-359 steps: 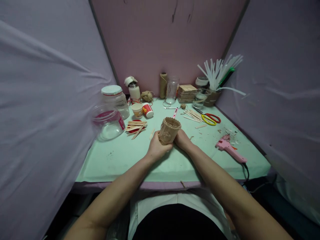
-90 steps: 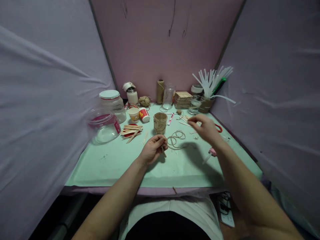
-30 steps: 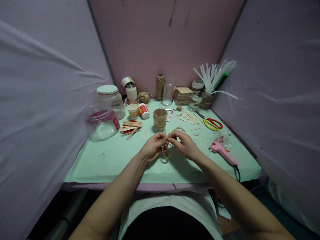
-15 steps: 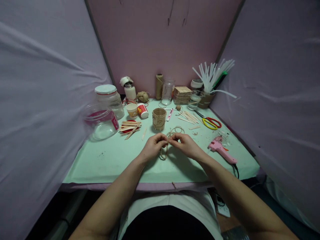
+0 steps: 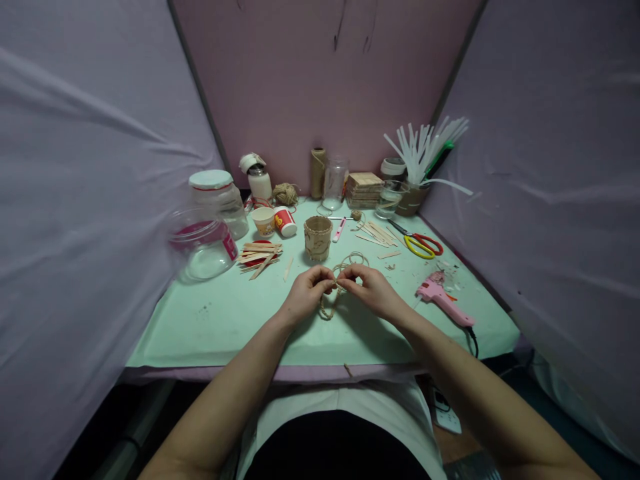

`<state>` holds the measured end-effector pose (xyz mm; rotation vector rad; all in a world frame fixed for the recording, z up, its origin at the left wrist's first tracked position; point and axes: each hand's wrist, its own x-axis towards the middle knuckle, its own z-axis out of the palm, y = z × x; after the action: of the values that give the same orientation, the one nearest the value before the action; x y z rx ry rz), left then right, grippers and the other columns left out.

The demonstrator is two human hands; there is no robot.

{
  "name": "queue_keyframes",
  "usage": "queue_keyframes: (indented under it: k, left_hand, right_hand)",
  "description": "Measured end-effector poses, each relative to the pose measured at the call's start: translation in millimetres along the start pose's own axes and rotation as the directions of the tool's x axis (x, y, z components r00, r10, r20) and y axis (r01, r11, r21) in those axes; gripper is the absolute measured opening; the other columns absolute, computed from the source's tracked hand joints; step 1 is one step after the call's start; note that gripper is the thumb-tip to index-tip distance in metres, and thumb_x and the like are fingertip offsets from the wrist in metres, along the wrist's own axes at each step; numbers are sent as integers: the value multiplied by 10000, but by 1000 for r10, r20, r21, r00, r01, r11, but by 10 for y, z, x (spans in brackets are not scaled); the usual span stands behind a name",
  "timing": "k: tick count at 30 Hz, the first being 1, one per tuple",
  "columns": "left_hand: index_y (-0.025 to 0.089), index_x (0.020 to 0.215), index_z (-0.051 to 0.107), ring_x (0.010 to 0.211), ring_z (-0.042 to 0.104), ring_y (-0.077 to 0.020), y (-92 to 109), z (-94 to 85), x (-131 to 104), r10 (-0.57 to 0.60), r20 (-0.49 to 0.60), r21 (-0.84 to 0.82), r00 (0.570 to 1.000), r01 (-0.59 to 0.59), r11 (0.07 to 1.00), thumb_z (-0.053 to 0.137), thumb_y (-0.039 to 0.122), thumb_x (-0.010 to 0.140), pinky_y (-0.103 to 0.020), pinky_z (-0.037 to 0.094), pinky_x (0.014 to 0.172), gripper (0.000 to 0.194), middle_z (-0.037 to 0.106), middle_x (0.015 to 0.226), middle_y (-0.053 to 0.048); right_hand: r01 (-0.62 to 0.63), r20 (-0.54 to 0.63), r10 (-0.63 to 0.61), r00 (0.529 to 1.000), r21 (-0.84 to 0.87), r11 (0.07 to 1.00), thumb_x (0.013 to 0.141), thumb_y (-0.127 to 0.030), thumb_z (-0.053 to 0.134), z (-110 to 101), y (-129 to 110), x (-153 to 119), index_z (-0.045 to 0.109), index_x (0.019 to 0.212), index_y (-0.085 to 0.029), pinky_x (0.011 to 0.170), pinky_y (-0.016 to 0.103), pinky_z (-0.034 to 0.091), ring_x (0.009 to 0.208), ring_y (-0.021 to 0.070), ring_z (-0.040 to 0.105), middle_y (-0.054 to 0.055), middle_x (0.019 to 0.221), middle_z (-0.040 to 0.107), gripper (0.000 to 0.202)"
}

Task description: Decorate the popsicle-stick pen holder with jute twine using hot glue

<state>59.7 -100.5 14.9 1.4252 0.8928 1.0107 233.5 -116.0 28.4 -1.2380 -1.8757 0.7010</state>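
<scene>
Thin tan twine is pinched between the fingertips of both my hands, close together above the near half of the table. My left hand grips it from the left, my right hand from the right. A twisted or braided loop of the twine hangs below the fingers, and loose coils lie on the cloth just beyond my right hand. The exact crossing of the strands is hidden by my fingertips. Just past my hands stands a small twine-covered cup with a scalloped rim, upright and untouched.
Right of my hands lie a pink glue gun and red-yellow scissors. Wooden sticks are piled at left, near a clear jar. Paper cups, a twine ball and glue sticks stand farther back.
Both hands stay in nearly the same place, still pinching the twine. The fingertips have shifted only slightly, and the hanging loop looks a little wider.
</scene>
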Motion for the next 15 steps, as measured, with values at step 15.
queue_keyframes:
  k: [15]
  left_hand:
    - [147,690,571,552,473,-84,23,-17,6,-239,166,-231,957,273,934,779,313,652,-218,363,555,268,555,612,12]
  right_hand:
    - [435,161,-503,849,-752,495,961,-149,460,15,40,-47,604,845,-176,808,372,292,827,218,492,75,820,635,187]
